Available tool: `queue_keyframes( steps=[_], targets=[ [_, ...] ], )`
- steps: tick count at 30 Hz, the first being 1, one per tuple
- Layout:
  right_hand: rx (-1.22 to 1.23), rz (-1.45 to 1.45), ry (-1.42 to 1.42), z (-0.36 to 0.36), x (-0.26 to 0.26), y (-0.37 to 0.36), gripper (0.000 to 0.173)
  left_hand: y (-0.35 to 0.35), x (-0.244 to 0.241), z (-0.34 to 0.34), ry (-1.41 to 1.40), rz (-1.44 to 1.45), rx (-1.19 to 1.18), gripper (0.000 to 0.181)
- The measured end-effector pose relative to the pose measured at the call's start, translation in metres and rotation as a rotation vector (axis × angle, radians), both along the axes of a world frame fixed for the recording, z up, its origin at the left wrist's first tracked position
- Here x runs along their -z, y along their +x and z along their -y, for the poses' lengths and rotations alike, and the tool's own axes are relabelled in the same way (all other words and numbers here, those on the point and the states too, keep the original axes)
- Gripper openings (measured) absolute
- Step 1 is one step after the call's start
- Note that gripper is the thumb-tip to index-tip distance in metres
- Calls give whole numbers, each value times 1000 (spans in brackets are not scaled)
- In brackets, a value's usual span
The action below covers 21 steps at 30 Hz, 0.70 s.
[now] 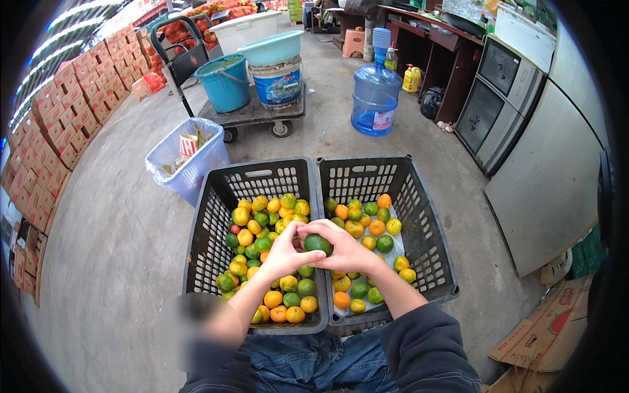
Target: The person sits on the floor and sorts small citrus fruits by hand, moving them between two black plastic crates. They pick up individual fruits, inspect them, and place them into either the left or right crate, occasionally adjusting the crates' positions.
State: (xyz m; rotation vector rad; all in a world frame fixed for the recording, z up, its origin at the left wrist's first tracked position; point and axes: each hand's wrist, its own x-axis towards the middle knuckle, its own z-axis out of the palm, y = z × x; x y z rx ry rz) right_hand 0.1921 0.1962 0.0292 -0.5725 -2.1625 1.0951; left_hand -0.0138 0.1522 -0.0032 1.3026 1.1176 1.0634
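A dark green citrus fruit [318, 244] is held between both hands, above the rims where two black plastic crates meet. My left hand [284, 253] has its thumb along the fruit's lower side. My right hand [350, 248] curls over it from the right, and the fingertips of the two hands meet behind it. Below, the left crate [196, 231] holds many green, yellow and orange citrus fruits [244, 237]. Fewer such fruits [385, 243] lie in the right crate [432, 245], on a pale sheet [393, 249]. My forearms hide part of both crates.
Beyond the left crate stands a lined purple waste basket [186, 167]. A platform trolley [265, 114] carries a blue bucket [223, 86] and a paint pail with a basin on top. A blue water bottle [376, 98], a metal cabinet [545, 172] and flattened cardboard [545, 324] are around the right side.
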Motion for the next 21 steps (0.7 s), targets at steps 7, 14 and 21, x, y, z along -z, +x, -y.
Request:
queue_keyframes(
  steps=[7, 14, 21],
  targets=[
    [213, 223, -55, -8, 4, 19, 52, -16, -5, -12, -89, -494, 20, 37],
    [491, 794, -111, -52, 47, 70, 50, -66, 40, -28, -538, -1341, 440, 63],
    [294, 1119, -335, -73, 100, 92, 57, -70, 93, -18, -977, -1183, 731, 86]
  ],
)
